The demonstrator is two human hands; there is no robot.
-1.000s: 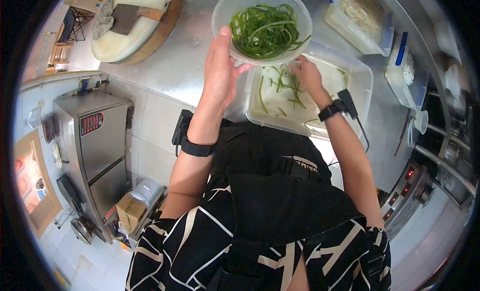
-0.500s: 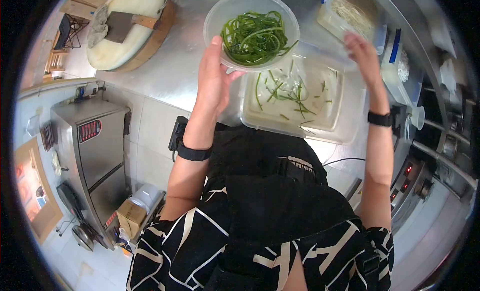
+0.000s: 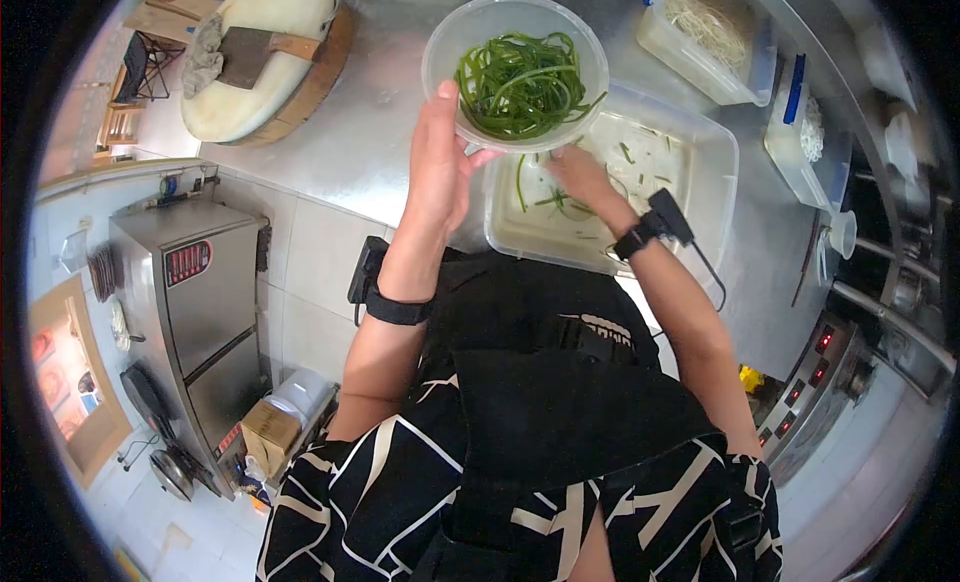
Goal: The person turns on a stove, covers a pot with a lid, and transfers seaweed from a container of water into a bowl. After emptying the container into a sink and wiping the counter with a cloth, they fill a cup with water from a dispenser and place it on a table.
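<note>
My left hand [image 3: 440, 172] grips the near left side of a round clear bowl [image 3: 445, 32], thumb at the rim. Long green vegetable strips [image 3: 525, 87] lie coiled inside the bowl, with a few over its edge. Below and right of it stands a rectangular clear tub [image 3: 712, 197] of water, with loose green pieces [image 3: 522, 182] scattered in it. My right hand [image 3: 582, 177] reaches down into this tub, just under the bowl's near edge. Its fingertips are partly hidden among the strips, so whatever they hold cannot be made out.
A cleaver [image 3: 243, 58] and a cloth [image 3: 203, 60] lie on a round chopping block [image 3: 290, 92] at the upper left. Tubs of pale sprouts [image 3: 705, 27] and white pieces [image 3: 811, 132] stand at the right. A steel cabinet [image 3: 205, 312] is at the left.
My right hand has swung from above the right side down and left into the water tub. The bowl in my left hand has shifted slightly right and nearer to me.
</note>
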